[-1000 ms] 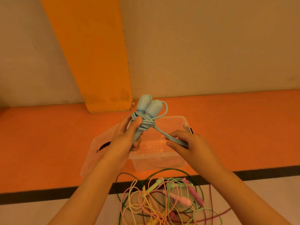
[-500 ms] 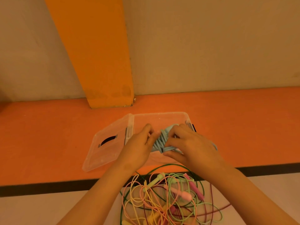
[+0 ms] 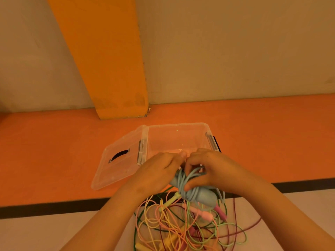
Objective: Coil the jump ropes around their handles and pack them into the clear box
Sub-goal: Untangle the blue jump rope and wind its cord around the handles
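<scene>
Several loose ropes (image 3: 181,227) lie tangled at 6 o'clock; just above them both hands — left hand (image 3: 159,174), right hand (image 3: 213,169) — curl tight round the coiled blue jump rope (image 3: 195,192). Beyond, at 12 o'clock, the clear box (image 3: 177,126) stands open, its lid (image 3: 112,176) flopped toward 9 o'clock.

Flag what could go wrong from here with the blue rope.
The blue jump rope, gripped by the left hand and right hand, has a slack loop hanging out; the coil may unwind. That loop dangles just over the tangled ropes and could snag before reaching the clear box.
</scene>
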A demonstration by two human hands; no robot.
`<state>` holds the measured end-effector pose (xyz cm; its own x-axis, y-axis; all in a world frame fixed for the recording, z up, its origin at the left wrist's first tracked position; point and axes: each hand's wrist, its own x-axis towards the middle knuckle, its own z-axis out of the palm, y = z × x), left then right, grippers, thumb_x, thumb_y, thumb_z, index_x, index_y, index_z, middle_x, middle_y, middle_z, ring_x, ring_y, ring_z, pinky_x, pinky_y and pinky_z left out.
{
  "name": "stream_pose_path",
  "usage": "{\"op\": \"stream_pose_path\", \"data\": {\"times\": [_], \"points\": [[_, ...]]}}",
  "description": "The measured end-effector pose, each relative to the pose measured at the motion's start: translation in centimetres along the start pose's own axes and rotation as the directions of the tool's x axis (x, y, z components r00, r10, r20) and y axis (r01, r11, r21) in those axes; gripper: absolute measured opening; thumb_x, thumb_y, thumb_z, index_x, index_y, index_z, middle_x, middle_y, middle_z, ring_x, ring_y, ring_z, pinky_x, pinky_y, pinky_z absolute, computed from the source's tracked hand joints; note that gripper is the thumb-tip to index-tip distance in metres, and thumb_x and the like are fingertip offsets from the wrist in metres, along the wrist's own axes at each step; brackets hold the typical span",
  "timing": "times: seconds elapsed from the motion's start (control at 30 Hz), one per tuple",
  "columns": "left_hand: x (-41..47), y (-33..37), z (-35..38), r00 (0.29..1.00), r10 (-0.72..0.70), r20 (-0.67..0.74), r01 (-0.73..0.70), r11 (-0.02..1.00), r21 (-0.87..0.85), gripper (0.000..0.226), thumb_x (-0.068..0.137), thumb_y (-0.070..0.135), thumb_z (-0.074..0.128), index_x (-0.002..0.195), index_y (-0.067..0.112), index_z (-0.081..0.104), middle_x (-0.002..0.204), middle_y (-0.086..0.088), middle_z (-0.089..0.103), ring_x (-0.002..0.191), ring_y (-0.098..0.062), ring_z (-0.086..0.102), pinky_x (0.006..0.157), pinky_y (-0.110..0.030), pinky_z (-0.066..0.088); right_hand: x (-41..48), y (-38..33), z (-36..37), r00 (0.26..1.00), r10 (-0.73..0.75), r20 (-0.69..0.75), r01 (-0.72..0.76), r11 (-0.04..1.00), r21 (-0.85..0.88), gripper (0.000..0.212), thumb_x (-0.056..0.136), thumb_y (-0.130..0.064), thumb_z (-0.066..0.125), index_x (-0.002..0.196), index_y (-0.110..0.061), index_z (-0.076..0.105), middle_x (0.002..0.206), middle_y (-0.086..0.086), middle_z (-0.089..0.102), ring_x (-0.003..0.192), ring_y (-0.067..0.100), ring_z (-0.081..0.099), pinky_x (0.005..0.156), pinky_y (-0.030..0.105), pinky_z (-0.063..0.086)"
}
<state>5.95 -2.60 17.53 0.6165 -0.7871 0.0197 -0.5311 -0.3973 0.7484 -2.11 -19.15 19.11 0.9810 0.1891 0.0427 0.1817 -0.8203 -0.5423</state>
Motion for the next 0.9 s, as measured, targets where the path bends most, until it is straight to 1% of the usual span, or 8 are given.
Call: {"op": "stream_pose_path", "data": {"times": [0.1,0.2,0.3,0.47,0.57,0.7,0.77,0.9], "points": [[0.1,-0.1,0.4,0.991,0.036,0.132,-0.02,0.992,-0.122,0.065,0.076,0.081,0.034,0.077,0.024,0.064,0.066,-0.015,0.056,0.059,-0.029,0.045,0.058,-0.041,0.038,-0.2,0.1,-0.5,0.996,0.051,0.076,-0.07,0.96,0.27,0.021,0.067,-0.031,0.082,0.074,-0.023,0.064,0.074,0.002,0.063,0.071,0.014,0.057,0.067,0.035,0.045],[0.1,0.2,0.5,0.984,0.016,0.18,0.03,0.969,-0.247,0.052,0.062,0.071,0.065,0.079,0.022,0.064,0.066,-0.019,0.052,0.059,-0.017,0.042,0.057,-0.032,0.033,-0.2,0.7,-1.1,0.995,0.044,0.089,-0.081,0.873,0.481,0.021,0.068,-0.025,0.082,0.071,-0.029,0.061,0.076,0.005,0.064,0.069,0.013,0.055,0.064,0.028,0.042],[-0.1,0.6,0.6,0.981,0.047,0.191,-0.001,0.972,-0.235,0.041,0.056,0.06,0.078,0.076,0.027,0.064,0.071,-0.008,0.061,0.068,-0.01,0.051,0.065,-0.033,0.037,-0.4,1.4,-1.5,0.992,0.097,0.086,-0.129,0.792,0.597,0.02,0.067,-0.021,0.079,0.076,-0.017,0.062,0.077,0.018,0.064,0.065,0.02,0.053,0.058,0.026,0.044],[-0.3,1.1,-0.2,0.983,0.043,0.176,0.033,0.912,-0.41,0.029,0.062,0.047,0.08,0.076,0.025,0.066,0.082,-0.03,0.064,0.066,-0.021,0.049,0.059,-0.031,0.036,-0.8,1.9,-1.9,0.991,0.126,0.054,-0.133,0.784,0.607,0.011,0.076,-0.027,0.067,0.077,-0.016,0.066,0.071,-0.005,0.065,0.068,0.009,0.057,0.065,0.023,0.046],[0.0,0.8,-1.1,0.992,0.027,0.126,0.039,0.868,-0.494,0.015,0.072,0.032,0.08,0.07,0.027,0.066,0.068,-0.022,0.058,0.054,-0.02,0.042,0.045,-0.024,0.032,-1.3,1.7,-3.0,0.992,0.124,0.014,-0.104,0.759,0.642,0.024,0.089,-0.029,0.059,0.09,-0.007,0.069,0.086,-0.001,0.069,0.081,0.006,0.061,0.074,0.019,0.047],[0.3,0.4,-1.4,0.996,0.015,0.088,0.031,0.866,-0.499,0.02,0.075,0.029,0.079,0.071,0.019,0.061,0.062,-0.019,0.05,0.046,-0.017,0.037,0.039,-0.02,0.031,-1.6,1.9,-3.3,0.986,0.145,0.089,-0.168,0.755,0.634,0.037,0.073,-0.029,0.071,0.108,-0.019,0.067,0.112,0.009,0.067,0.107,0.023,0.062,0.091,0.032,0.049],[0.4,0.5,-1.3,0.994,-0.002,0.11,0.056,0.872,-0.487,0.018,0.074,0.031,0.074,0.073,0.018,0.061,0.065,-0.022,0.051,0.048,-0.018,0.037,0.039,-0.021,0.031,-1.6,2.0,-3.0,0.981,0.159,0.111,-0.193,0.764,0.616,0.036,0.072,-0.027,0.073,0.107,-0.022,0.068,0.112,0.007,0.067,0.106,0.024,0.062,0.092,0.037,0.048],[0.4,0.4,-1.8,0.981,0.015,0.194,0.086,0.86,-0.503,0.014,0.074,0.029,0.071,0.077,0.017,0.064,0.069,-0.025,0.056,0.046,-0.016,0.039,0.041,-0.02,0.032,-1.4,1.7,-2.9,0.982,0.143,0.126,-0.19,0.782,0.593,0.025,0.079,-0.027,0.068,0.104,-0.021,0.069,0.108,0.005,0.069,0.098,0.011,0.062,0.089,0.031,0.049]]}}
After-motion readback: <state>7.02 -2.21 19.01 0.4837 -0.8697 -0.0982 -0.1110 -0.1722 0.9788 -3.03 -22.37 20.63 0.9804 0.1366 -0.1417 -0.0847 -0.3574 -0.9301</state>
